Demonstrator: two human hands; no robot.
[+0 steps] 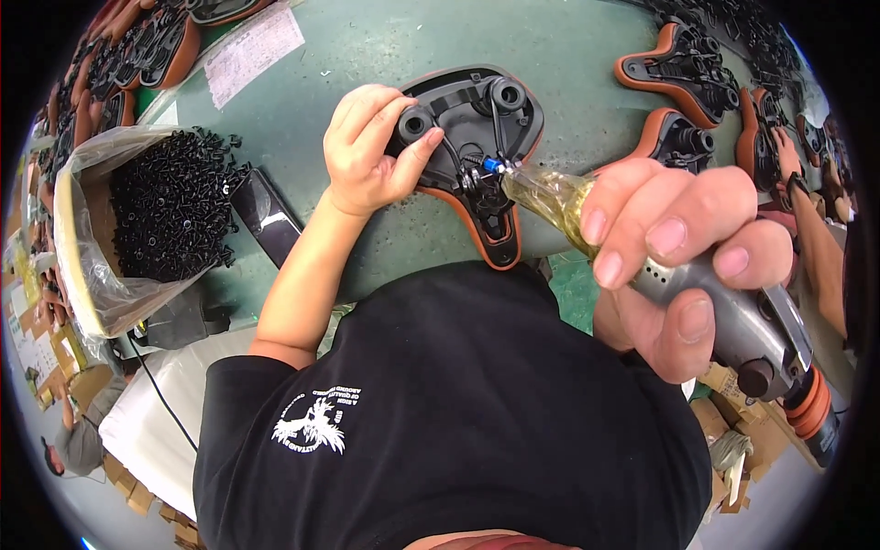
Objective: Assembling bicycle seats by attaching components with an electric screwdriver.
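Observation:
A bicycle saddle (458, 101), black underneath with an orange-brown edge, lies upside down on the green table in front of me. My left hand (371, 151) grips its left rear side, thumb and fingers around the round black spring end. In my right hand (683, 247) is a grey air screwdriver (733, 321) with an orange ring at its hose end and yellowish clear plastic wrapped round its front. Its blue-collared tip (493, 166) is at the metal clamp parts in the middle of the saddle's underside; whether it touches a screw I cannot tell.
At left stands a plastic-lined box (78, 238) of black screws, with a dark phone (266, 215) beside it. More upturned saddles (674, 78) lie at right and far left. A paper sheet (252, 55) lies on the table (367, 46). Another person's arm (816, 220) reaches in at right.

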